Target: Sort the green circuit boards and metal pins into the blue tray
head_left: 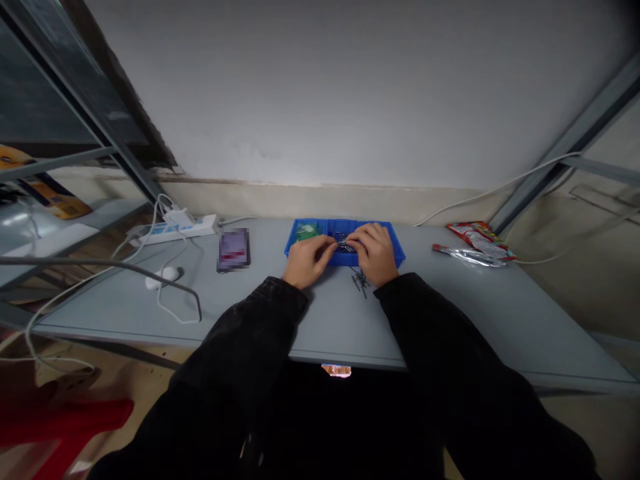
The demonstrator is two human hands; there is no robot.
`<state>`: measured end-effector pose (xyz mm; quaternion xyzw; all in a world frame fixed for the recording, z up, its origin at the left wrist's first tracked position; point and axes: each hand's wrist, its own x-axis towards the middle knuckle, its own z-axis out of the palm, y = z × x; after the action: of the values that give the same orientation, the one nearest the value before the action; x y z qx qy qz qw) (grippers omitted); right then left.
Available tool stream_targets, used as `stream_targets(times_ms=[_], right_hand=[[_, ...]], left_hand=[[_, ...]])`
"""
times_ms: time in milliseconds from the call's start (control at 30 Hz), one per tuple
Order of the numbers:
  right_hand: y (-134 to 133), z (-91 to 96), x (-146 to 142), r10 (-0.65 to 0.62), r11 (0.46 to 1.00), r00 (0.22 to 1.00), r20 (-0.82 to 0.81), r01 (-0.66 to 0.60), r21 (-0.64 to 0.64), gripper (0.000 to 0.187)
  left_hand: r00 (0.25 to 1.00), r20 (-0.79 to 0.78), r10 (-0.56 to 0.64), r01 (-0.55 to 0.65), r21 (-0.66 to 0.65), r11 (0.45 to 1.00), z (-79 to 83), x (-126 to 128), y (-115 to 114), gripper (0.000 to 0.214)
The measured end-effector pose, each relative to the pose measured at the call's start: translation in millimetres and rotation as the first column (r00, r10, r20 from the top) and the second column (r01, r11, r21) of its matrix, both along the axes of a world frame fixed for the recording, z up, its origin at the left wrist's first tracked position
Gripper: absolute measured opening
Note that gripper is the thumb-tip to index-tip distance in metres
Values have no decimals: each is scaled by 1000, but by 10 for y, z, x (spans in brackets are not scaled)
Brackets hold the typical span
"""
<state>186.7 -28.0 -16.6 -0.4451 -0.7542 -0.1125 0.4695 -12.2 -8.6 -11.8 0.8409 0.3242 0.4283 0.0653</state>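
Observation:
My left hand (pixel 307 261) and my right hand (pixel 373 252) meet over the middle compartment of a blue plastic compartment tray (pixel 300 248), with the fingertips close together. Small dark metal pieces (pixel 344 245) lie under the fingers, and the hands hide most of them. I cannot tell whether either hand holds one. A green item (pixel 307 231) sits in the tray's left compartment. On the grey table (pixel 330 320), just in front of the tray, lies a small heap of thin dark metal pins (pixel 361 281) beside my right hand.
To the left are a phone with a blurred screen (pixel 233 250), a white power strip (pixel 173 230) with a plugged-in charger, and a white device (pixel 163 275) on loose cables. Foil snack packets (pixel 475 245) lie to the right. Metal frame bars flank the table.

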Motion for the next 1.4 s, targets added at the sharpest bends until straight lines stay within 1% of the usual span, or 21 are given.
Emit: stream_targets(times_ms=[133,267,367,433,500,567,633,667,733,833,933,1033,1167,1400], right_hand=[[5,-1,6,-13,1000,1000,-21,13,13,20],[6,-9,13,-57,997,998,-42,59,57,19],[13,-13,41,-105,990,988,-111,115,82,20],[24,-8,71,-154,984,974,-164,166,64,20],[38,0,99,-212,975,962,-172,221,32,16],[53,6,115,-262,964,954,-146,266,13,19],[64,6,114,-284,957,950,-130,289,16,26],[67,3,108,-284,957,950,-130,289,22,26],[67,-6,91,-268,961,954,-134,275,33,23],[56,-17,63,-244,968,961,-128,249,22,20],[43,-18,41,-220,975,969,-115,220,-14,20],[35,-14,29,-209,978,972,-111,208,-18,18],[30,-11,22,-200,980,973,-113,201,-8,15],[35,-17,28,-195,980,976,-93,197,5,12]], left_hand=[[1000,13,-1,1,-8,1000,3,3,3,24],[998,58,8,-8,-4,1000,-13,-4,46,23],[994,96,52,-53,9,999,-10,-39,90,24],[993,90,71,-75,43,996,2,-63,100,24],[998,43,41,-45,91,995,9,-69,83,24],[999,-23,-31,33,111,993,-3,-47,42,23],[990,-88,-112,119,76,990,-36,-3,-9,25],[980,-127,-151,158,42,987,-58,23,-32,26],[957,-211,-201,199,-34,979,-103,71,-67,27],[916,-325,-233,207,-113,972,-146,116,-88,30],[885,-395,-245,193,-167,967,-156,133,-90,32],[870,-430,-241,167,-204,965,-154,137,-87,32],[860,-453,-237,152,-216,964,-155,137,-78,21],[883,-388,-265,177,-248,952,-180,122,-40,11]])
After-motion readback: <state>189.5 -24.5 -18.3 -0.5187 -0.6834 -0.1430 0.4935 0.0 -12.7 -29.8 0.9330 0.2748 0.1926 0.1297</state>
